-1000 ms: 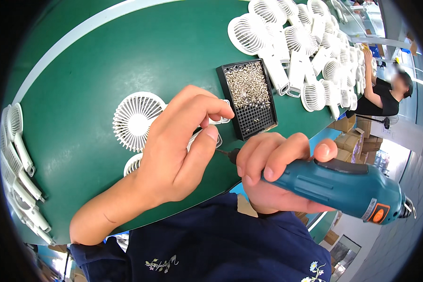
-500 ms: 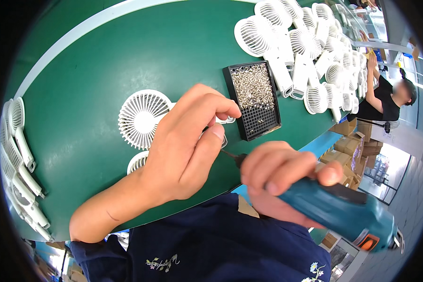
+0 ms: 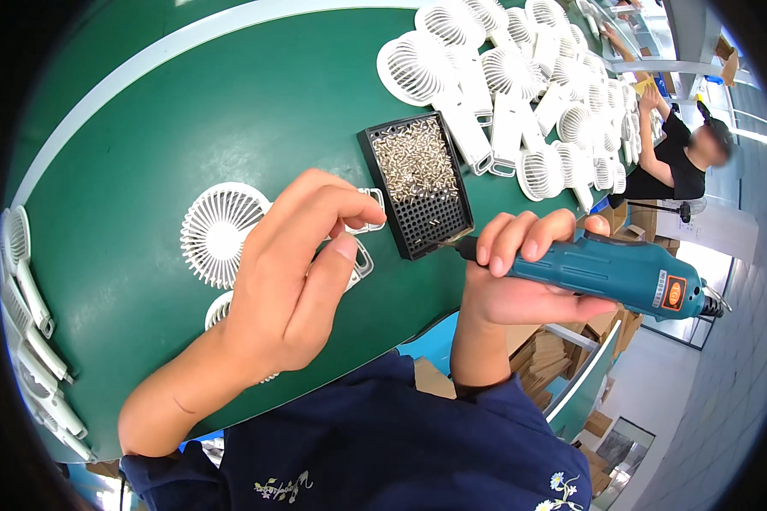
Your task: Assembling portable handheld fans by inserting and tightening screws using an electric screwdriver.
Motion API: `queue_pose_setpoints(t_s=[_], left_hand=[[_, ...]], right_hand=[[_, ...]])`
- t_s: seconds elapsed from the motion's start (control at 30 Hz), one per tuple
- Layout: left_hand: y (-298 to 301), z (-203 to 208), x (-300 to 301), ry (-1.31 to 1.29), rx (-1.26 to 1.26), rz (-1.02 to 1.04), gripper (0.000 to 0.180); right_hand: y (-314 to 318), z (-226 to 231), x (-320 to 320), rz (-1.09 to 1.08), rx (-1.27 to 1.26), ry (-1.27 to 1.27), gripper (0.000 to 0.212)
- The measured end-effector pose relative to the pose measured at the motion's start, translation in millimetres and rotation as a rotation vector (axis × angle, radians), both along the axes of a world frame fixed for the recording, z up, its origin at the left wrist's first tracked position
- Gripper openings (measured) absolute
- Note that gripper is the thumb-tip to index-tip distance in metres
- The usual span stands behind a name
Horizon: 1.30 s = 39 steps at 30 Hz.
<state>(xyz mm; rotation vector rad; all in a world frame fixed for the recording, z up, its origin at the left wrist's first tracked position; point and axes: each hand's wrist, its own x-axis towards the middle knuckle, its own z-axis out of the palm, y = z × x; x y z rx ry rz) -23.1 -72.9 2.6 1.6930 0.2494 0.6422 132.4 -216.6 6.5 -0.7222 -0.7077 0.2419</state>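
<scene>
My right hand [image 3: 520, 268] is wrapped round a teal electric screwdriver [image 3: 605, 271]. The tool lies nearly level, its bit by the lower right corner of a black screw tray [image 3: 412, 249]. Small silver screws [image 3: 413, 157] crowd the tray's far part; its near part shows mostly bare holes. My left hand [image 3: 294, 268] is over two white handheld fans, thumb and forefinger curved and apart; its other fingers are mostly hidden. One fan's round grille [image 3: 223, 237] shows left of that hand, the second grille [image 3: 218, 310] only in part. Their handle ends stick out beyond the fingers.
Many white handheld fans [image 3: 511, 77] are heaped at the far right of the green table [image 3: 145, 162]. Another row of fans [image 3: 38, 332] lines the left edge. Beyond the right side are cardboard boxes [image 3: 541, 362] and a person in black [image 3: 682, 157].
My right hand has raised the screwdriver from by the fan handles to the screw tray's near corner. My left thumb and forefinger remain apart over the fans. The view has shifted a little.
</scene>
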Motion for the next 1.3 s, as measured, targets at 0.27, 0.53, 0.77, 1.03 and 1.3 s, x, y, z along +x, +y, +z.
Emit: queue_pose_setpoints(t_s=[0.27,0.53,0.77,1.03,1.3], left_hand=[[-9,-2,1,0.09,0.052,0.031,0.021],[-12,1,6,0.116,0.391,-0.073,0.03],[-11,-8,2,0.087,0.417,-0.119,0.02],[-9,-6,1,0.093,0.433,-0.179,0.018],[-12,-7,1,0.102,0.429,-0.212,0.017]], right_hand=[[-1,-2,-2,0.055,-0.016,0.011,0.08],[0,39,-21,0.142,0.013,0.067,0.066],[4,32,-30,0.205,-0.006,0.137,0.07],[6,30,-22,0.276,0.014,0.224,0.074],[8,26,-23,0.359,0.012,0.135,0.071]])
